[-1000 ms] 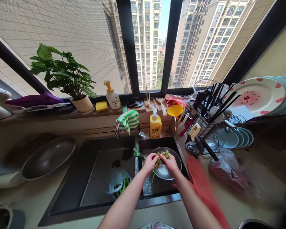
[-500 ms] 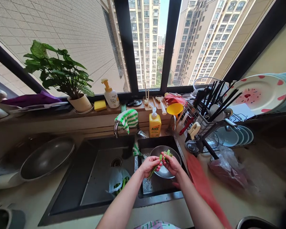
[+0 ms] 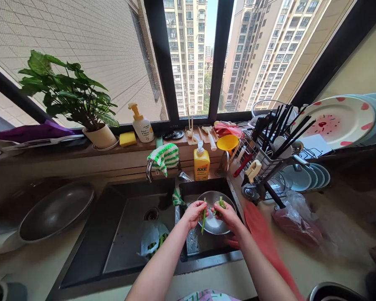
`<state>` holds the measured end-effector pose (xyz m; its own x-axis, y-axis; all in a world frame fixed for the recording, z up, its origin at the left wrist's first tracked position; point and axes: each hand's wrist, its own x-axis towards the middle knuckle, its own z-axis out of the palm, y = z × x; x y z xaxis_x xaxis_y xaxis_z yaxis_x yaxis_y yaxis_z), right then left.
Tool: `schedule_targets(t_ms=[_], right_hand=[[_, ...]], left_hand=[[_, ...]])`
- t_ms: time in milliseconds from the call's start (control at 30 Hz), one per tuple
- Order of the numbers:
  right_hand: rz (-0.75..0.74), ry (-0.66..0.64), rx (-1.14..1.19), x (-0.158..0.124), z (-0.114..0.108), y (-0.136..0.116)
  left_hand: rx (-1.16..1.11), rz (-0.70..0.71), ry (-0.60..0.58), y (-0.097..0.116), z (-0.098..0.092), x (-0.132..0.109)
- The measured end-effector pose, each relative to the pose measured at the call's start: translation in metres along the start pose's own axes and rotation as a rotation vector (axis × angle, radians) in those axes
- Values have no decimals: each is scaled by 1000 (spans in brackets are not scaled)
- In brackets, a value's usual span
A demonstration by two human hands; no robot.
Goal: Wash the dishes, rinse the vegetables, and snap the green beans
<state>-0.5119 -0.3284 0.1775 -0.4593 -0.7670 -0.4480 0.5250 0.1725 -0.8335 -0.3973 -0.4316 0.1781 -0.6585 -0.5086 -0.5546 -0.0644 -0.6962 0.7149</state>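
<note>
Over a round metal bowl [image 3: 215,228] in the small right sink basin, my two hands are a short way apart. My left hand [image 3: 193,214] is closed, pinching a thin green vegetable stalk [image 3: 203,225] that hangs down between thumb and fingers. In my right hand [image 3: 228,215], also closed, a small bunch of short green stalk pieces [image 3: 219,203] sticks up past the fingertips. A thin plastic bag [image 3: 150,237] with more green stalks in it lies in the larger left basin [image 3: 125,242].
Behind the sink stand a faucet draped with a striped cloth [image 3: 164,156] and a yellow soap bottle [image 3: 201,164]. A dish rack [image 3: 266,161] with chopsticks and plates is at right, near red rubber gloves [image 3: 260,225]. A wok [image 3: 58,213] sits at left.
My hands have drawn apart, and the left one now holds a single stalk away from the bunch in the right. The view has shifted slightly.
</note>
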Motion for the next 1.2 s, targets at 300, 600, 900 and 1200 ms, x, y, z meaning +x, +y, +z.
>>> schedule_targets(t_ms=[300, 600, 900, 1200], right_hand=[[-116, -39, -361, 3, 13, 17], [-311, -30, -628, 7, 13, 20], [-124, -35, -123, 8, 14, 22], [68, -233, -89, -8, 2, 13]], left_hand=[[63, 143, 95, -8, 8, 7], [204, 186, 106, -5, 4, 9], [216, 111, -21, 1, 1, -5], [307, 365, 198, 0, -2, 6]])
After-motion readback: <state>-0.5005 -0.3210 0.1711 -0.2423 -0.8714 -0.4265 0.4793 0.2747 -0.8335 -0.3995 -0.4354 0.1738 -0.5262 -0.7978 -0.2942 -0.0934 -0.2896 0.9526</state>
